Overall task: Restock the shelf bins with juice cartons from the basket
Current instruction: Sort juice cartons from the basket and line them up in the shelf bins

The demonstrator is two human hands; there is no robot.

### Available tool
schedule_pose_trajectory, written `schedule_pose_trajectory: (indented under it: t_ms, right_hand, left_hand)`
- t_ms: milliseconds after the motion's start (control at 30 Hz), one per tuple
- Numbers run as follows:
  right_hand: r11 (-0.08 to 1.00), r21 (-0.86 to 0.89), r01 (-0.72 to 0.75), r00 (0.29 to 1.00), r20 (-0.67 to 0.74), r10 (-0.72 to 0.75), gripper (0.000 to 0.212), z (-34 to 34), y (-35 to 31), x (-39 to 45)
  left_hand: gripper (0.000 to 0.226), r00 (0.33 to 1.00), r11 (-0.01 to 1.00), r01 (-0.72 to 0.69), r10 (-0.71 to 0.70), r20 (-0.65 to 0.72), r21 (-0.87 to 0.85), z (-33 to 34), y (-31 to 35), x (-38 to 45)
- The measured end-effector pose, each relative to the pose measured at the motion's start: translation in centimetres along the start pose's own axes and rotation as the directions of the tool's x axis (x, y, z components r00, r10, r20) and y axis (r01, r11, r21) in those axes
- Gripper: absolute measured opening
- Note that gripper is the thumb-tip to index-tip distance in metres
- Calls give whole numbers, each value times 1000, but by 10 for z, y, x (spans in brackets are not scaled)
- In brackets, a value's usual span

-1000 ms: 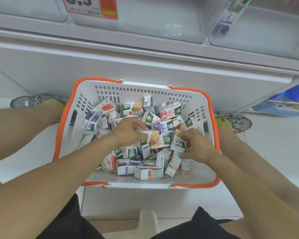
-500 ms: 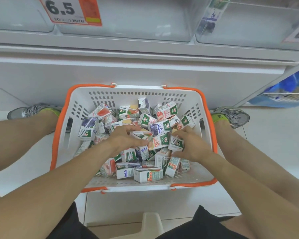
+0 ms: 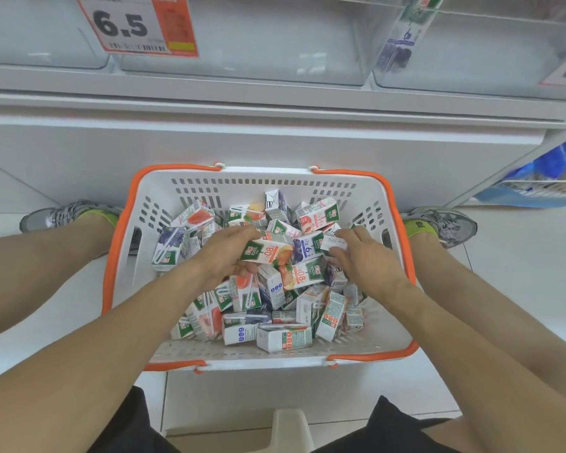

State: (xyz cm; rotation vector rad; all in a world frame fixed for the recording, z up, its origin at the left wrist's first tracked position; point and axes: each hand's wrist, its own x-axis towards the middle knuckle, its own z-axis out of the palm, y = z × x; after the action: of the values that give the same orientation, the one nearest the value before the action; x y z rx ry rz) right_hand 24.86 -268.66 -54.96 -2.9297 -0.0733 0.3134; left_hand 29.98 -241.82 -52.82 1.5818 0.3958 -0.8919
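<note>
We have both hands down in the basket, which sits on the floor between our feet and is piled with little juice boxes lying every which way.

Our left hand is wrapped around one orange juice box. The thumb is under it and the fingers curl over the top. The box lies on its side, with its long way going across from left to right. One end sticks out past our fingers toward the other hand.

Our right hand is half open. Its fingers rest on a small white box near the middle of the pile. We cannot tell if it has really grabbed that box yet.

The clear shelf bins are straight ahead and higher up, past the far side of the basket. We think the left hand is the one ready to lift its box up there.
</note>
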Motion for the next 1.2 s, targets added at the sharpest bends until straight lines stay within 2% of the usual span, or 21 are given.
schedule_pose_trajectory:
  t_ms: [100,167,300,333,400,467,533,600,700,800,867,933,1000,1033,1133,1200]
  right_hand:
    - [991,131,-35,999,45,29,44,-5,4,6]
    - [981,193,-30,996,87,14,46,-10,10,9]
    - [987,159,9,989,145,-32,48,-17,19,13]
    - [988,157,11,988,153,-35,48,-17,20,14]
    - [983,183,11,986,161,-41,46,-16,22,13]
    - [966,259,-7,986,162,-37,41,-15,26,11]
    - [938,343,-55,987,161,-1,39,-19,30,9]
    - [908,408,-93,988,154,32,42,-28,31,7]
    - [836,537,-113,987,156,33,39,-50,27,5]
    - [752,650,-111,987,160,8,36,-73,15,2]
    - [653,749,-111,989,149,-3,37,-83,6,0]
    - [566,816,-116,988,156,-23,42,-89,-1,-3]
    - [475,869,-137,981,184,-53,47,-92,-6,-6]
    - [421,894,-154,976,204,-77,46,-94,-9,-8]
    - [277,939,-204,961,246,-128,34,-89,-17,-12]
    - [186,960,-211,960,240,-147,31,-84,-20,-14]
  left_hand:
    - [38,998,998,60,-60,15,35,0,-9,2]
    - [50,995,995,95,-95,-34,-3,0,-15,2]
    - [65,996,989,32,-20,-82,141,-3,-21,3]
    - [65,998,982,1,12,-68,187,-3,-22,3]
    - [48,995,961,-64,80,-50,269,-1,-23,4]
    - [31,991,947,-77,107,-81,313,1,-25,6]
    - [27,988,937,-80,120,-99,340,-1,-26,9]
    - [34,983,925,-93,144,-113,370,-1,-24,9]
    - [63,967,875,-111,205,-153,472,-2,-13,3]
    - [60,959,817,-126,245,-141,564,-5,-2,1]
    - [56,966,859,-158,237,-104,487,-10,6,0]
    - [41,981,956,-183,193,-20,227,-9,13,-2]
    - [17,979,987,-156,160,129,-46,-3,22,-9]
    - [15,972,987,-125,142,186,-101,1,25,-10]
    - [45,947,989,-82,116,300,-125,10,30,-16]
    - [57,924,990,-55,98,370,-126,14,30,-18]
